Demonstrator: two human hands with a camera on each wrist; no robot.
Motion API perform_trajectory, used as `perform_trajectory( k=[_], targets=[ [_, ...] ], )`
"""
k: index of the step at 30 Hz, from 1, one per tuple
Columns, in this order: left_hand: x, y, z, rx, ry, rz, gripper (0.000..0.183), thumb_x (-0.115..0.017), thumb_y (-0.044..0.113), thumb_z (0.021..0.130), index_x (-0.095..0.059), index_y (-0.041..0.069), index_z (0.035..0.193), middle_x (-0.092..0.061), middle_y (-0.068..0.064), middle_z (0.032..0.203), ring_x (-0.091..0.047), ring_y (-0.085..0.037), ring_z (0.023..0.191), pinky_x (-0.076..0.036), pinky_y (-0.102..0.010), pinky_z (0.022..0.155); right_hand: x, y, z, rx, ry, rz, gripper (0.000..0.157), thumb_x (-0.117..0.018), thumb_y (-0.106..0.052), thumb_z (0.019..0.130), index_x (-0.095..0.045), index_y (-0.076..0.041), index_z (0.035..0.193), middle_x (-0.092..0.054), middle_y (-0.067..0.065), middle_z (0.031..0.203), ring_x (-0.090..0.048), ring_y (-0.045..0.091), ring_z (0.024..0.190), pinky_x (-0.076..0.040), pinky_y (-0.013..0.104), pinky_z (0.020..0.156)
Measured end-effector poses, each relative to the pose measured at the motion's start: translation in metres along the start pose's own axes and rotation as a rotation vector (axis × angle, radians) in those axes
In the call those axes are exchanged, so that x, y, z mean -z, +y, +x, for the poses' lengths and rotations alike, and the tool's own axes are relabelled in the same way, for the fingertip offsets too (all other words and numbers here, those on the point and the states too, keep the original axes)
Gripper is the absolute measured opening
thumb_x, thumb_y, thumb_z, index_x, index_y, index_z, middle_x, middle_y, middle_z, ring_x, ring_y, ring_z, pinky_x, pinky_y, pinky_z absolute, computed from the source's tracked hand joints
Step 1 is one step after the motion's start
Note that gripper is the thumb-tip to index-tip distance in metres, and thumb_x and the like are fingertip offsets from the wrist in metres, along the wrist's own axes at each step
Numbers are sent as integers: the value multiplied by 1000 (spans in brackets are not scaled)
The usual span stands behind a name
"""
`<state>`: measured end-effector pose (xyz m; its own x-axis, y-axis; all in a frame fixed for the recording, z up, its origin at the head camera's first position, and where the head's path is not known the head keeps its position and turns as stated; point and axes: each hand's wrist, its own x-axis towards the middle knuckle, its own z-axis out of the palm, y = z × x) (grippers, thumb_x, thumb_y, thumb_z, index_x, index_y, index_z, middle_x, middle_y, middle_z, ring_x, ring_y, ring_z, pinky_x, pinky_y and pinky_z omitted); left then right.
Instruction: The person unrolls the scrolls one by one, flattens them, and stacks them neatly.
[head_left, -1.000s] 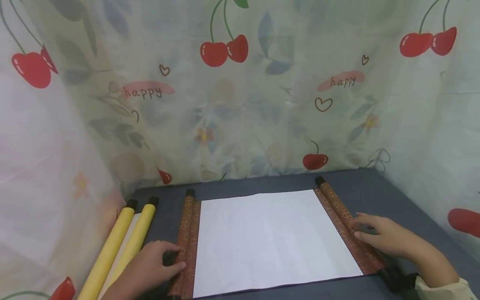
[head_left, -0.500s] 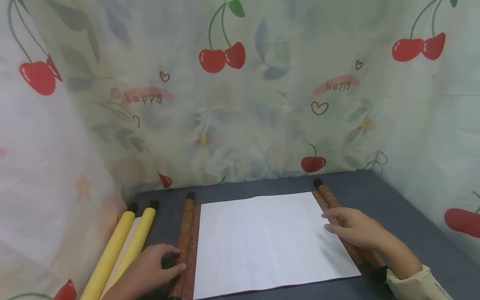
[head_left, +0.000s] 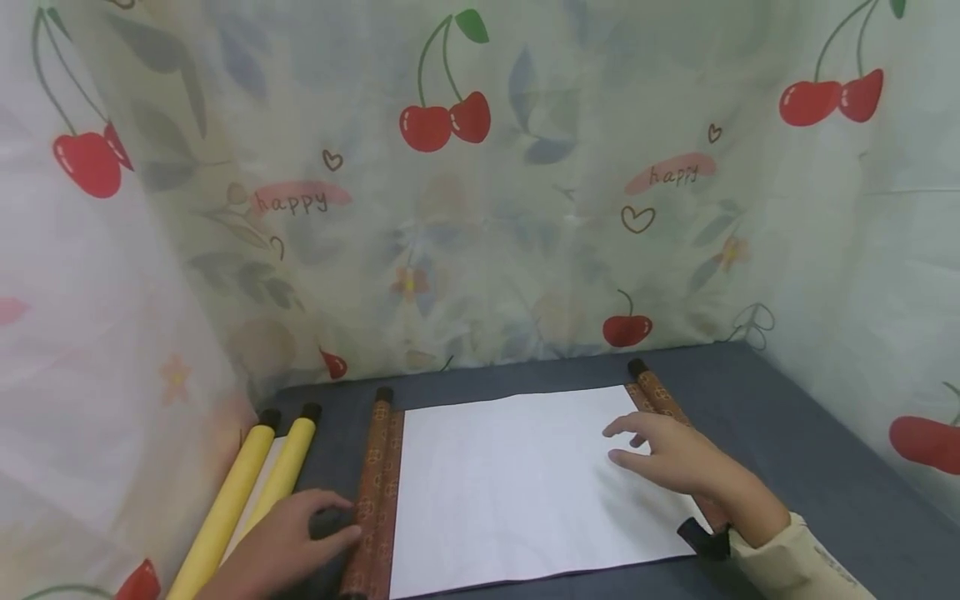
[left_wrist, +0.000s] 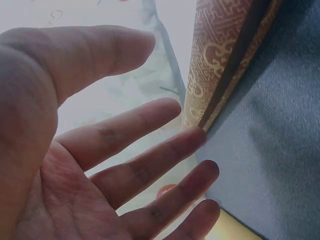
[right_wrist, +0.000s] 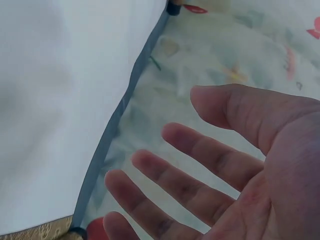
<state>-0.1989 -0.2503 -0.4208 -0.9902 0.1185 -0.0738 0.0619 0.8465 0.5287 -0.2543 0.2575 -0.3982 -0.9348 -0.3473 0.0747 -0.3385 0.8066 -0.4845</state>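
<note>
A scroll lies unrolled, its white paper point(head_left: 510, 483) stretched between a brown patterned left roller point(head_left: 369, 492) and a matching right roller point(head_left: 663, 398). My left hand point(head_left: 288, 537) is beside the left roller, thumb and index fingertips right at its outer edge. In the left wrist view its fingers point(left_wrist: 145, 170) are spread and nearly straight, with the patterned roller point(left_wrist: 215, 55) beyond them. My right hand point(head_left: 667, 454) hovers over the right part of the paper, fingers relaxed and holding nothing; the forearm hides part of the right roller. The right wrist view shows its palm and loosely extended fingers point(right_wrist: 185, 190).
To the left, a second scroll with two yellow rollers point(head_left: 225, 508) and black end knobs leans along the side curtain. A cherry-print curtain point(head_left: 480, 208) encloses the dark grey table point(head_left: 780, 433) at the back and sides. A black band point(head_left: 705, 540) shows near my right cuff.
My right hand has left the right roller and moved leftward over the paper. My left hand has eased slightly left, staying by the left roller. The head view has tilted up a little.
</note>
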Motion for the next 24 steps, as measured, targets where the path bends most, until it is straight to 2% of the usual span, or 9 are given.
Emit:
perform_trajectory(
  k=[5,9,15,19,24],
  targets=[
    [3,-9,-1,-15,6,1,40,-82,45,92,-77,14,116,-76,1,116,-72,-26,111,-59,-49,92,-8,-15,11,31,-21,18,31,-75,-36,98,-72,-22,126,-71,1,132,-70,28,115,-59,44,84],
    [5,-12,-3,-25,32,-7,39,-83,44,91,-77,14,115,-77,0,116,-72,-26,111,-59,-49,92,-16,-28,17,40,-21,16,30,-76,-36,98,-73,-23,125,-72,0,130,-70,23,111,-57,41,83],
    [8,-16,-3,-20,54,-25,37,-83,42,91,-78,15,115,-77,0,117,-72,-25,112,-60,-49,93,-29,-48,29,110,-41,20,29,-75,-36,98,-73,-23,125,-73,-2,128,-69,21,106,-55,37,81],
    [9,-23,-3,-16,81,-53,33,-83,40,92,-78,16,114,-77,1,114,-72,-23,109,-60,-49,92,-38,-61,37,132,-59,31,29,-75,-36,98,-74,-23,124,-73,-1,127,-69,21,106,-54,37,80],
    [12,-31,-3,-42,100,-86,31,-82,37,94,-78,14,114,-77,0,113,-72,-24,110,-60,-49,92,-48,-76,48,158,-74,44,30,-75,-36,99,-73,-22,125,-73,-2,126,-68,20,105,-54,37,79]
  ],
)
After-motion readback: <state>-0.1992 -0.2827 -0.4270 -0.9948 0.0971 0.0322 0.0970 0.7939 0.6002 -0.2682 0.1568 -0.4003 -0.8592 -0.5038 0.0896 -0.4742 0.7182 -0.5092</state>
